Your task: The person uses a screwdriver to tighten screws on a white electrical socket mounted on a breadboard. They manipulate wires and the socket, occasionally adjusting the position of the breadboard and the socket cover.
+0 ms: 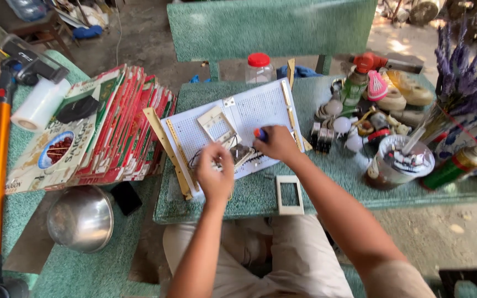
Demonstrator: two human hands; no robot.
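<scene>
Head view, frame centre: right hand grip pinches a blue-and-red screwdriver handle; left hand, fingers curled, presses a small switch part on the white board.

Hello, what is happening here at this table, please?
A seated person works over a white perforated board on a green table. The right hand grips a tool with a blue and red handle; the left hand presses on a small part with wires. A white switch frame lies nearby.
</scene>
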